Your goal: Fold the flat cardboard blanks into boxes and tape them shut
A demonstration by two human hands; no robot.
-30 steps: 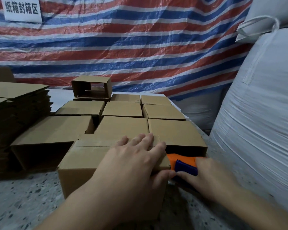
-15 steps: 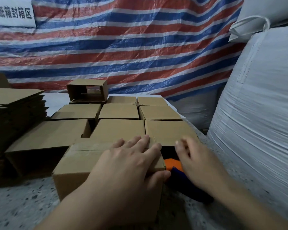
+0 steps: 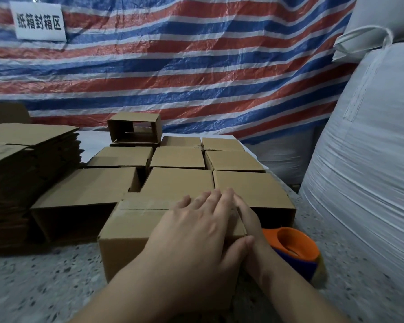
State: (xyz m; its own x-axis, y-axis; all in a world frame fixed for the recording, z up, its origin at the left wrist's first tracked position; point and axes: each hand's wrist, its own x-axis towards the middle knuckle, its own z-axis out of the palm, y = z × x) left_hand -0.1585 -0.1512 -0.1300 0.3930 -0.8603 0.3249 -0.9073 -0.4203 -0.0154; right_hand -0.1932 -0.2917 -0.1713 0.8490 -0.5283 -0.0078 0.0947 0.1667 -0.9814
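Nearest the camera, the left hand lies flat on top of the near box, fingers straight and spread, palm pressing the closed flaps. A strip of clear tape runs along the top seam at 10 o'clock from that hand. The right hand rests against the box's right side, fingers extended toward 12 o'clock and partly hidden beneath the left hand; it holds nothing. At 3 o'clock from the hands, the orange and blue tape dispenser sits on the speckled floor, just beside the right wrist. Beyond the near box, rows of folded boxes extend toward 12 o'clock. One open-ended box stands at the far end. At 9 o'clock, a stack of flat cardboard blanks rises beside the rows. At 3 o'clock stands a large white woven sack. Farthest back hangs a red, white and blue striped tarp carrying a white sign.
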